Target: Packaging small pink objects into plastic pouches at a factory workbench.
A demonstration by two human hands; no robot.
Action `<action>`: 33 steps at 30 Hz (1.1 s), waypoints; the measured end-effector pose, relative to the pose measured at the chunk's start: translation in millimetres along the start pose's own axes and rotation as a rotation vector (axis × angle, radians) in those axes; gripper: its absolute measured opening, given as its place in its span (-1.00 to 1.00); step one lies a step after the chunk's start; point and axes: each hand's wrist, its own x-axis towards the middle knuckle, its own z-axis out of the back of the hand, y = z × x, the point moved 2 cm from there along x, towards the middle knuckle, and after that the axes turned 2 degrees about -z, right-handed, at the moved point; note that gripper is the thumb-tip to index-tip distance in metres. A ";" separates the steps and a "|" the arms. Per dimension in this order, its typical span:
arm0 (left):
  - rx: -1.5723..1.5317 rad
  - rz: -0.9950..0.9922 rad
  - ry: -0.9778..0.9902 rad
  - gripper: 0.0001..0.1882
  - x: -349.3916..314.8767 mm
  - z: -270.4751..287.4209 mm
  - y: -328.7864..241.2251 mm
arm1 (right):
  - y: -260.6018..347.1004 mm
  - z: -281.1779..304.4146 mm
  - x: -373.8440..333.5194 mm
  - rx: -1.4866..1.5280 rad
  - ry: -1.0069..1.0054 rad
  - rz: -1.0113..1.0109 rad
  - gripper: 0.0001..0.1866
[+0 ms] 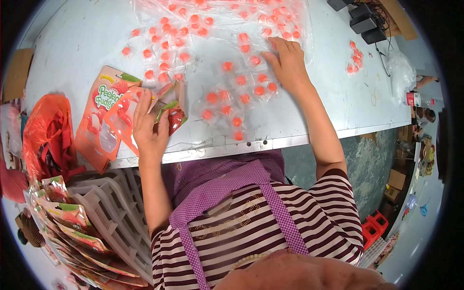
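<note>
My left hand (151,121) grips a candy pouch (126,113) at the table's front edge, thumb and fingers at its mouth. The pouch is pink with a clear window, and its top stands partly open toward the right. Under it lies a stack of flat pouches (92,130) of the same kind. Farther right, my right hand (290,65) rests palm down on the table with its fingers and thumb apart. Its fingertips are close to some wrapped red candies (255,60); whether they touch any is hard to see. Between my hands lies a loose group of wrapped candies (240,80).
More wrapped candies lie on a clear plastic sheet (222,24) at the back. A small candy cluster (355,58), black power adapters (369,24) and a clear bag (401,70) are at the right. Filled pouches (72,217) stand by a white plastic crate (113,203) at lower left.
</note>
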 end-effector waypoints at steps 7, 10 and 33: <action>-0.007 0.014 -0.002 -0.85 -2.1 -0.6 1.5 | -2.3 3.6 11.0 0.487 0.094 -0.179 -0.57; -0.028 0.019 -0.002 -0.84 -2.6 -1.0 1.8 | -11.7 -3.3 34.1 0.479 -0.007 -0.162 -0.59; 0.005 -0.002 -0.001 -0.86 -1.6 -0.4 1.8 | 32.2 -1.4 8.2 0.078 0.328 0.247 -0.54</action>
